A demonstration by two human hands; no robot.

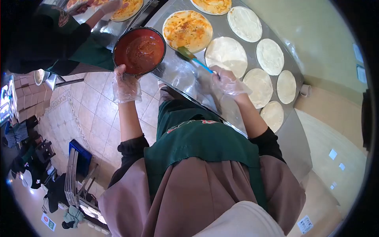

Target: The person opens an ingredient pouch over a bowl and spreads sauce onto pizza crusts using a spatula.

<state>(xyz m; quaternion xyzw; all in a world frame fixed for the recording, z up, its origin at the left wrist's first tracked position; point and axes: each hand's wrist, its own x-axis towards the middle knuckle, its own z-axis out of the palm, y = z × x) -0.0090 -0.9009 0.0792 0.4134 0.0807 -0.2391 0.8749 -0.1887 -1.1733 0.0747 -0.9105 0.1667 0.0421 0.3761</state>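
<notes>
My left hand (125, 85), in a clear plastic glove, grips the rim of a dark bowl (117, 59) holding red sauce (144, 51). In my gloved right hand (227, 81) is a brush with a blue handle (203, 65). Its sauce-stained head (184, 52) is at the lower edge of a round dough base smeared with orange-red sauce (187, 31). Another sauced base (213, 4) lies at the top edge. Several plain pale dough rounds (226, 57) spread to the right on the metal table (177, 73).
A co-worker in a dark sleeve (75, 35) stands at the upper left, a gloved hand (110, 7) over another sauced base (128, 10). A wall runs along the right, with a cup (305, 90) by the table edge. A blue crate (83, 156) and other people are lower left.
</notes>
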